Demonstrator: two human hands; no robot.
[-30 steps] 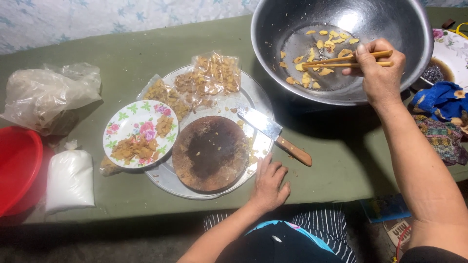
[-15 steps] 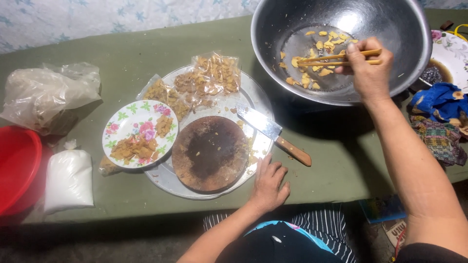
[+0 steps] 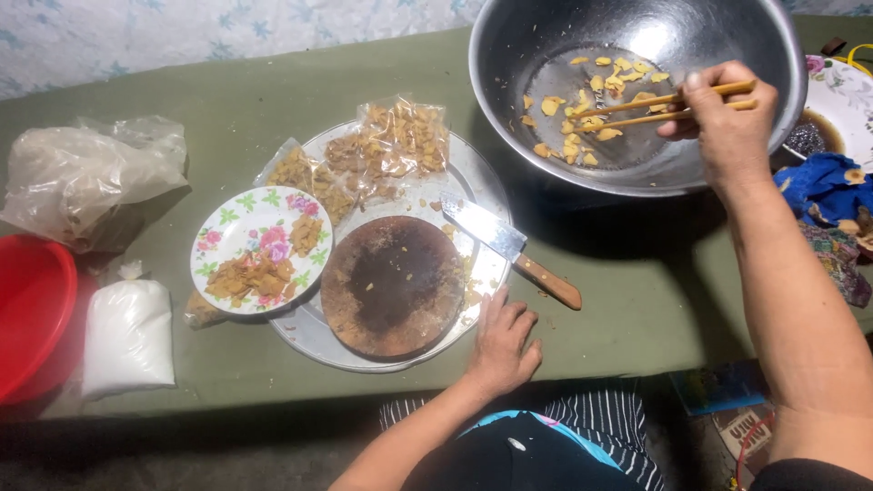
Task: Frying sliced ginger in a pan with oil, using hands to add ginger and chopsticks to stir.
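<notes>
Wooden chopsticks, light, stiff and best pinched near their thick ends, sit clamped in the right hand over yellow chips in the large steel bowl, while the left hand rests spread on the green desk.

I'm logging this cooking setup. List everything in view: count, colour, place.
metal bowl: one, silver, top right
fried pieces: many, golden, in bowl
chopsticks: one pair, wooden, over bowl
round tray: one, silver, centre
chopping board: one, brown, on tray
knife: one, wooden handle, on tray edge
snack bags: two, clear, on tray
floral plate: one, white, left of board
white bag: one, left
red basin: one, far left
left hand: near knife
right hand: fingers hold chopsticks
</notes>
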